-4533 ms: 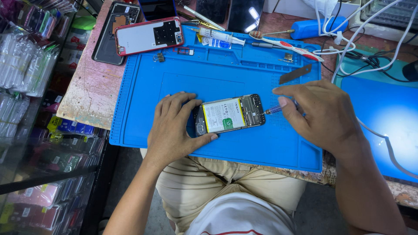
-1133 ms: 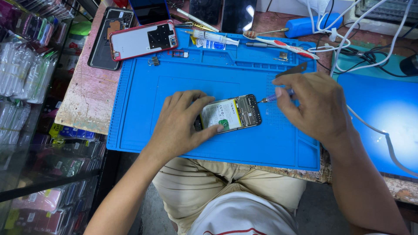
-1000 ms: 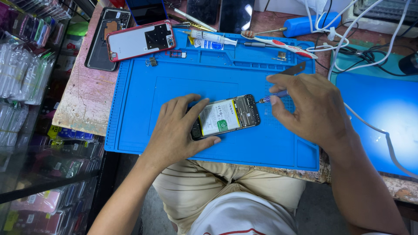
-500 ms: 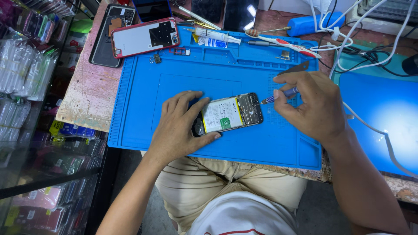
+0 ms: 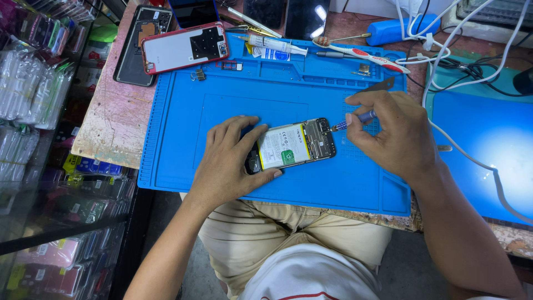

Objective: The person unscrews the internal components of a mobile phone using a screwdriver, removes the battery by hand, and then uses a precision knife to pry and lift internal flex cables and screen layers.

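Left hand (image 5: 227, 161) closed around the opened smartphone (image 5: 291, 145) lying on the blue repair mat (image 5: 222, 105); right hand (image 5: 394, 136) pinches a small screwdriver (image 5: 355, 119), tip at the phone's top edge.

An opened phone (image 5: 292, 147) with its back cover removed is laid flat, angled slightly, on a blue mat (image 5: 222, 105); a pale battery with a green patch is exposed. A small screwdriver (image 5: 353, 120), purple-handled it seems, is pointed at its upper end.
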